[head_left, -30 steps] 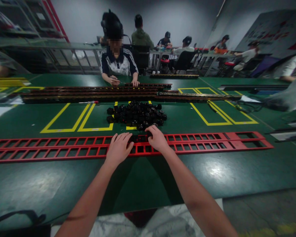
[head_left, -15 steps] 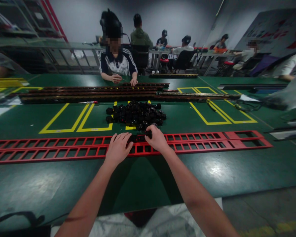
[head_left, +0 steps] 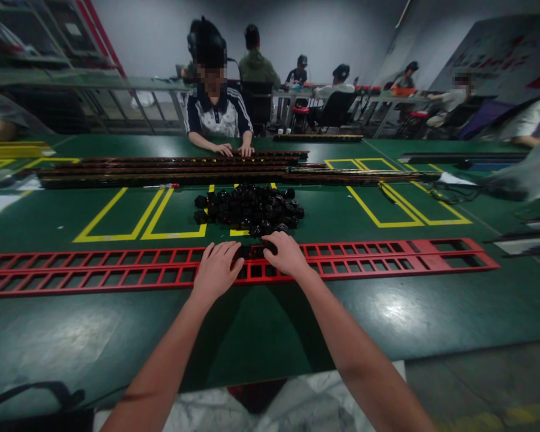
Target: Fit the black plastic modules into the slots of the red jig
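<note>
A long red frame (head_left: pixel 155 277) with two rows of rectangular slots lies across the table before me. My left hand (head_left: pixel 216 268) rests over it with fingers stretched out, their tips beside small black parts in the upper row. From the other side, my right hand (head_left: pixel 284 253) pinches a small black part (head_left: pixel 267 246) down at the upper row's slots. Its fingers partly cover the part, so I cannot tell how deep it sits. Just beyond the frame is a heap of black parts (head_left: pixel 252 209), dark and blocky.
Long dark strips (head_left: pixel 171 174) lie bundled across the table behind the heap. Yellow tape outlines (head_left: pixel 112 215) mark the green tabletop (head_left: pixel 364 318). Opposite, a co-worker (head_left: pixel 219 117) has both hands at the strips. A clear plastic bag (head_left: pixel 522 174) lies at the right.
My right hand has lowered the black part onto the red frame, its fingers flatter now. My left hand has stayed put. The co-worker's hands have come down onto the strips.
</note>
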A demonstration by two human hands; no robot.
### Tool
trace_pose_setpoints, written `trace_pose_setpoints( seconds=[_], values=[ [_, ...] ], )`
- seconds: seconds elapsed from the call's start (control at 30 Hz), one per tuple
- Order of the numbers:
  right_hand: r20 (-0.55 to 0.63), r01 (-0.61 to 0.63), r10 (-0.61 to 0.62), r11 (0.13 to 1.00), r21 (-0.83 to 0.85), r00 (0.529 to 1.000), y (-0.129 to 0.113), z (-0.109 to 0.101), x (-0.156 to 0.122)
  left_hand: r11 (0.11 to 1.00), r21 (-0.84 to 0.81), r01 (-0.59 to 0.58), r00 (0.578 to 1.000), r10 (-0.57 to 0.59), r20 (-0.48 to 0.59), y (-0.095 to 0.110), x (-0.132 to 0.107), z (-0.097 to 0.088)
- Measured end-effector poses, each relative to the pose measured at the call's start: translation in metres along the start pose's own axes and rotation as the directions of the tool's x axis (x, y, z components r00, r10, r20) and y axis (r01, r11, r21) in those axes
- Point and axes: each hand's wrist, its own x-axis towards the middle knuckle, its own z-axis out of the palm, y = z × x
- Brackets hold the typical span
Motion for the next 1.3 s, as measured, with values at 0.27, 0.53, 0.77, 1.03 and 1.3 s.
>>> trace_pose_setpoints(
  seconds=[0.27,0.53,0.77,1.03,1.3],
  values=[
    [-0.014,0.015,-0.016,0.999,-0.038,1.000,-0.001,-0.001,0.000,1.000,-0.009,-0.002,1.000,0.002,-0.002,-0.001,0.000,0.001],
    [-0.051,-0.038,0.032,0.992,-0.124,0.998,0.001,0.005,0.003,1.000,-0.008,-0.003,1.000,0.003,-0.003,-0.001,0.000,0.001],
    [-0.017,-0.014,0.009,0.962,-0.271,1.000,-0.003,0.004,0.001,1.000,-0.015,-0.008,1.000,0.007,-0.008,-0.001,0.000,0.001],
    [0.038,0.003,0.009,0.953,-0.302,0.999,-0.007,0.000,0.000,1.000,-0.027,-0.001,1.000,0.001,0.001,-0.001,0.000,0.001],
    [0.049,0.026,-0.010,0.942,-0.336,0.999,-0.010,0.001,0.000,1.000,-0.028,-0.013,1.000,0.012,-0.015,-0.003,0.000,0.004]
  ],
)
